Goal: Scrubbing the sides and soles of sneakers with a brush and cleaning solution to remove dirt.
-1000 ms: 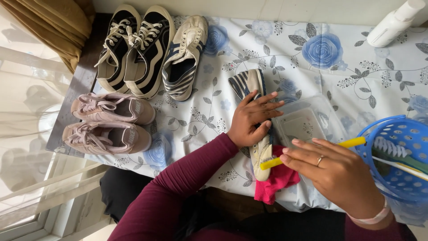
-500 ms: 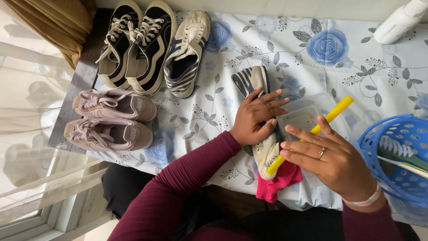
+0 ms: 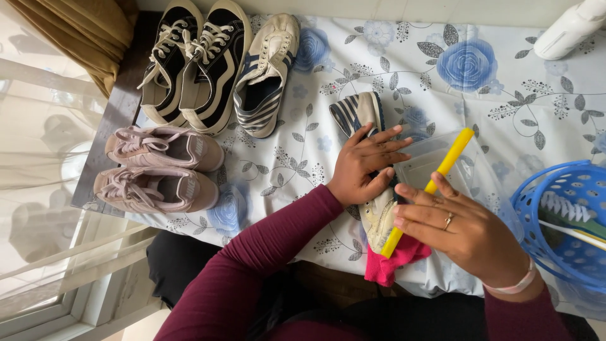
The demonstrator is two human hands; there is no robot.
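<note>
My left hand (image 3: 363,165) lies flat on a striped white sneaker (image 3: 361,112) and holds it down on the flowered tablecloth (image 3: 505,101). My right hand (image 3: 464,233) grips a yellow stick-like handle (image 3: 442,170), which runs from the shoe's toe (image 3: 377,218) up and to the right. Its working end is hidden by my fingers. A pink cloth (image 3: 392,262) lies under the toe at the table's near edge. A clear plastic tub (image 3: 442,158) sits just behind the handle.
Along the left stand a pair of black-and-white sneakers (image 3: 192,63), the matching striped sneaker (image 3: 266,72) and a pair of pink sneakers (image 3: 158,167). A blue basket (image 3: 536,202) with brushes sits at the right. A white bottle (image 3: 571,25) lies at the far right corner.
My right hand has swung the yellow handle from nearly level to steeply tilted and moved it left over the shoe's toe. My left hand stays on the shoe.
</note>
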